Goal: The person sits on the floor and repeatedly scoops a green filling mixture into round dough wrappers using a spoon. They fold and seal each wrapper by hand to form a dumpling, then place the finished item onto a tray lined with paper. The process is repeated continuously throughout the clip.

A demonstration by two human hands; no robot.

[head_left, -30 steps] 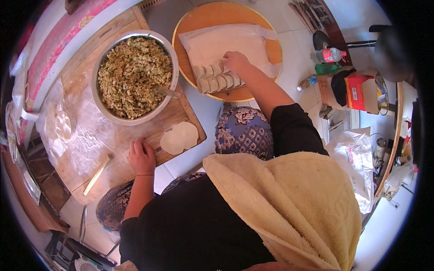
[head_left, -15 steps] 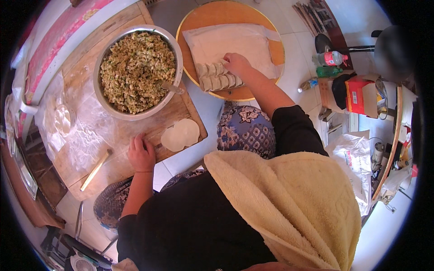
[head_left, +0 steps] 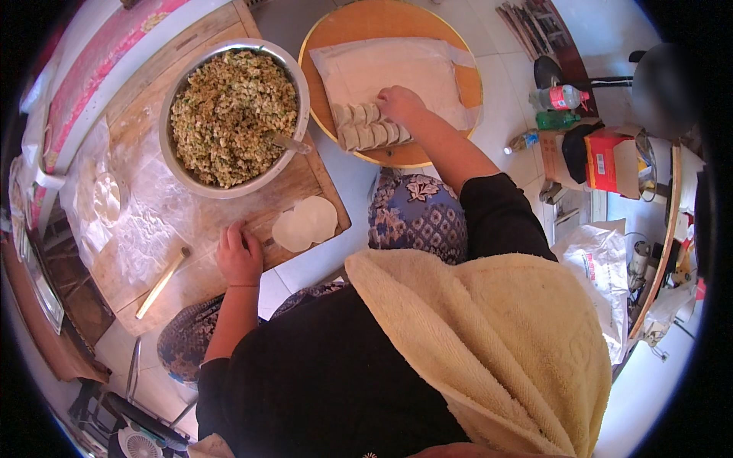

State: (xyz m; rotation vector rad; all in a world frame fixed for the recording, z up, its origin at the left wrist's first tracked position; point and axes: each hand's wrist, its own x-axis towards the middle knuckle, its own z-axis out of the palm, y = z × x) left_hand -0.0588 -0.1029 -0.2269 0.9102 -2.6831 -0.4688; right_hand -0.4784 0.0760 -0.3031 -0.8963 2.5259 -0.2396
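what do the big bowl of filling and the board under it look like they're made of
The big bowl looks like metal, probably steel: its thin grey rim shines. The board looks like bare wood, tan with grain lines, matte and dusted white, likely with flour. The left hand rests on its near edge.
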